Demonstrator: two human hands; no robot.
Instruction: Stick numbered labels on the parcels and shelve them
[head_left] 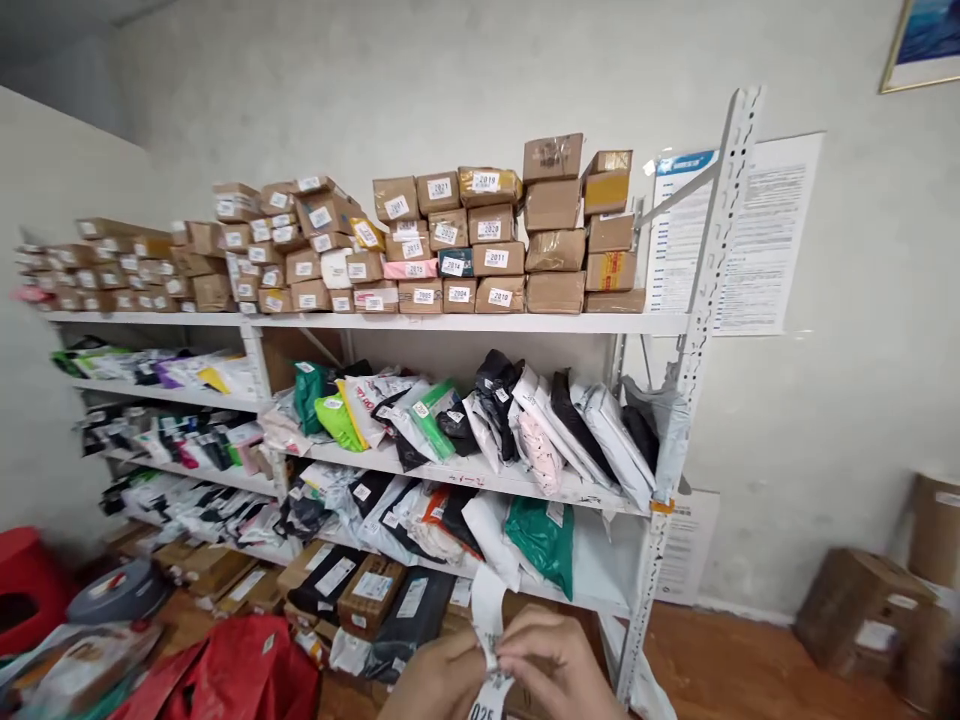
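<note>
At the bottom of the view both my hands pinch a narrow white strip of labels (489, 602). One end of the strip sticks up above my fingers, and a printed number ending in 025 shows on the part below. My left hand (439, 682) has its fingertips closed on the strip from the left. From the right, the thumb and fingers of my right hand (556, 664) close on it at the same spot. The fingertips partly cover the strip's middle. Behind my hands, a green parcel bag (541, 540) lies on the lower shelf, apart from them.
A white metal shelf rack (465, 323) lines the wall, with numbered cardboard boxes (499, 258) on top and bagged parcels (592, 430) below. Parcels lie on the floor under it. A red bag (232, 670) and red stool (30, 590) are left; a large carton (855, 610) stands right.
</note>
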